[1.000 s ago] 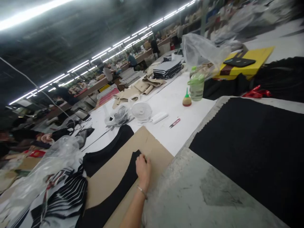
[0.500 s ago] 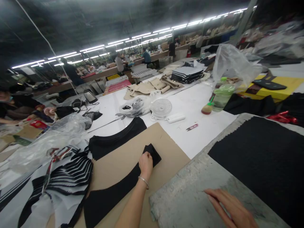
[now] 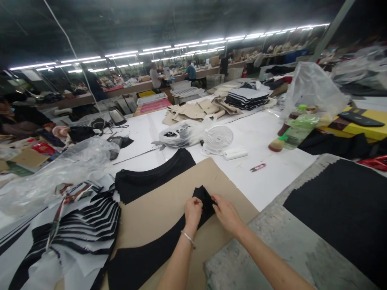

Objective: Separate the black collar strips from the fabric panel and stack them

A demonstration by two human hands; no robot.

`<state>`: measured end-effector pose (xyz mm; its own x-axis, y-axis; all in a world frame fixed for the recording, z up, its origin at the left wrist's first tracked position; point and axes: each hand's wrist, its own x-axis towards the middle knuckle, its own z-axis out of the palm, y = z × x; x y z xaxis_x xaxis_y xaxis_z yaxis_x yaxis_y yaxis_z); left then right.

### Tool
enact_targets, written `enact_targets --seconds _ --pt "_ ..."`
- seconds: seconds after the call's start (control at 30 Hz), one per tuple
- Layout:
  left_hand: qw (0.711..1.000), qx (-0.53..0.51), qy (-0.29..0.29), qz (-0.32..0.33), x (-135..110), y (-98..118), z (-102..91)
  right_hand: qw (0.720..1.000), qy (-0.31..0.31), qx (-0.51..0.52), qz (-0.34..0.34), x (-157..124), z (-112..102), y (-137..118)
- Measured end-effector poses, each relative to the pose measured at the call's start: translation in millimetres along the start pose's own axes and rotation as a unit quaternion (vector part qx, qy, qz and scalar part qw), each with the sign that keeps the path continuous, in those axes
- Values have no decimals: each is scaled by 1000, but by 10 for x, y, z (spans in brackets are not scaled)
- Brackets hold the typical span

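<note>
A curved black fabric piece (image 3: 145,257) lies on a sheet of brown cardboard (image 3: 232,189), its far end folded up. My left hand (image 3: 193,213), a bracelet at its wrist, pinches that raised end with closed fingers. From the other side, my right hand (image 3: 226,213) grips the edge of the same end between thumb and fingers; the fingertips are partly hidden by the cloth. Just beyond the cardboard's left side rests a stack of curved black pieces (image 3: 154,177).
At right, a large black fabric sheet (image 3: 338,213) covers part of a grey worn board (image 3: 272,233). Thread snips (image 3: 258,167), a white fan (image 3: 218,138) and bottles (image 3: 298,131) stand or lie farther back. Striped black-and-white pieces (image 3: 81,229) sit at left. People work in the background.
My right hand has come from above the grey board over to the fabric's folded end and taken hold there. My left hand keeps its pinch. The view has shifted slightly.
</note>
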<state>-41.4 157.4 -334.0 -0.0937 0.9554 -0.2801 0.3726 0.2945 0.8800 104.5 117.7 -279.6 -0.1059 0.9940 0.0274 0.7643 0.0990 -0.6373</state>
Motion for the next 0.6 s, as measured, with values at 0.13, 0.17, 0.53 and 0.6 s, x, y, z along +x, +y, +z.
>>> enact_targets --seconds 0.13,0.17,0.53,0.6 --pt "999 -36 -10 -17 17 6 -15 998 -4 -56 29 148 111 28" --pt "999 -44 -13 -20 17 10 -22 997 -3 -65 33 170 123 33" --pt "993 -101 -11 -53 -36 50 -178 988 42 -146 -12 246 227 -28" --pt "995 -87 -2 -46 -30 41 -182 987 17 -149 -57 298 265 -83"
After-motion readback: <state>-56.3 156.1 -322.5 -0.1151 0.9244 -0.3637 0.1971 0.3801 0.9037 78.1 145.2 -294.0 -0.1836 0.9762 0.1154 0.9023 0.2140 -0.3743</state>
